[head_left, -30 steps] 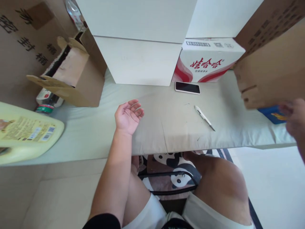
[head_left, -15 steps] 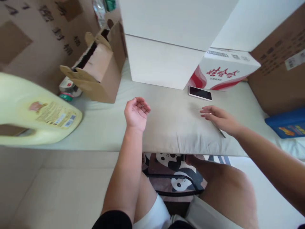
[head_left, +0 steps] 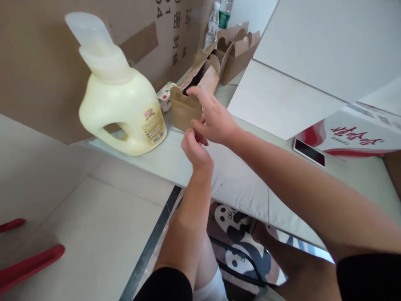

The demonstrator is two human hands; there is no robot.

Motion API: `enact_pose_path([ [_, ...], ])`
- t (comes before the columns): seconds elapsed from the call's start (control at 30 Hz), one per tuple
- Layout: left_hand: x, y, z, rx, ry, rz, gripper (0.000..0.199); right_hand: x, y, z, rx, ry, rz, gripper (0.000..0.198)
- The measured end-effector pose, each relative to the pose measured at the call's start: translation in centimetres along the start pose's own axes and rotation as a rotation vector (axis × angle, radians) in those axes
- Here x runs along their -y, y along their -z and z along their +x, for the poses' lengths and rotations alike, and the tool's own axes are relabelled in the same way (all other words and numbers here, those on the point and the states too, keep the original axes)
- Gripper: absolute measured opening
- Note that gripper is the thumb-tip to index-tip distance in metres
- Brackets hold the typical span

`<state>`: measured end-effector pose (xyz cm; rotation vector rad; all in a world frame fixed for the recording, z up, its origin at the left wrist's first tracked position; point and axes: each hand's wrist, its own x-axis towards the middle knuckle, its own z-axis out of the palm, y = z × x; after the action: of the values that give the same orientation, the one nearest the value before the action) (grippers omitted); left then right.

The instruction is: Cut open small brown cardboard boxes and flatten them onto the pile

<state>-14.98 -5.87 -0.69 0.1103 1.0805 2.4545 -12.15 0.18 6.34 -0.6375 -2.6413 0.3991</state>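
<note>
In front of me, above the edge of the padded bench, my two hands are close together. My right hand reaches across to the left, index finger stretched out and thumb apart, with nothing visible between them. Behind its fingertips stands a small brown cardboard box with open flaps; whether the finger touches it I cannot tell. Just below, my left hand is raised with its fingers curled in. The right thumb is right by it, and whatever the left fingers hold, if anything, is hidden.
A pale yellow detergent jug stands left, before a large carton. Plastic bottles are behind the small box. A white cabinet, a phone and a red-and-white carton are right. Red handles show lower left.
The view has turned left. My right hand has swung from the right side of the bench over to my left hand. The left fingers, loosely cupped before, now curl in.
</note>
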Motion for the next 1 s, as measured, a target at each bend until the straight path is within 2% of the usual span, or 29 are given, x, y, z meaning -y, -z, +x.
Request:
enact_pose_path([
  [0.07, -0.1, 0.1, 0.2, -0.013, -0.019, 0.009, 0.032, 0.3, -0.8, 1.8, -0.025, -0.07, -0.009, 0.075],
  [0.13, -0.3, 0.3, 0.3, -0.002, -0.056, 0.038, 0.032, 0.2, -1.3, 2.7, -0.016, -0.133, -0.028, 0.071],
  [0.27, -1.1, 1.0, 0.2, 0.008, -0.246, 0.156, 0.031, -0.3, -1.0, 2.1, -0.005, -0.165, -0.148, 0.026],
  [0.3, -1.3, 1.2, 0.2, -0.008, -0.329, 0.184, 0.031, -0.5, -0.6, 1.4, -0.021, -0.171, -0.162, 0.018],
  [0.37, -1.8, 1.5, 0.5, -0.065, -0.506, 0.225, 0.028, -1.1, 0.4, -1.1, -0.053, -0.194, -0.135, 0.016],
  [0.43, -2.1, 1.9, 1.0, -0.122, -0.632, 0.275, 0.026, -2.0, 1.9, -5.1, -0.071, -0.218, -0.038, 0.018],
  [0.5, -2.2, 2.1, 1.5, -0.095, -0.683, 0.369, 0.025, -3.1, 3.9, -10.3, -0.148, -0.214, 0.058, 0.017],
  [0.57, -2.2, 2.0, 1.6, 0.077, -0.679, 0.476, 0.031, -4.1, 6.3, -16.1, -0.193, -0.175, 0.082, 0.015],
  [0.63, -2.1, 1.4, 1.3, 0.335, -0.621, 0.52, 0.043, -4.6, 8.6, -21.5, -0.21, -0.107, 0.077, 0.006],
  [0.7, -1.8, 0.4, 0.6, 0.574, -0.541, 0.543, 0.054, -4.5, 10.5, -25.8, -0.196, -0.046, 0.106, 0.015],
  [0.77, -1.1, -0.9, -0.4, 0.739, -0.462, 0.577, 0.056, -4.2, 11.5, -28.6, -0.164, -0.015, 0.141, 0.025],
  [0.87, 0.1, -2.6, -2.1, 0.809, -0.349, 0.606, 0.051, -4.2, 11.6, -30.8, -0.197, -0.043, 0.175, 0.022],
  [1.0, 1.4, -4.2, -4.4, 0.776, -0.212, 0.377, 0.058, -5.6, 10.3, -32.2, -0.445, -0.219, 0.187, 0.015],
])
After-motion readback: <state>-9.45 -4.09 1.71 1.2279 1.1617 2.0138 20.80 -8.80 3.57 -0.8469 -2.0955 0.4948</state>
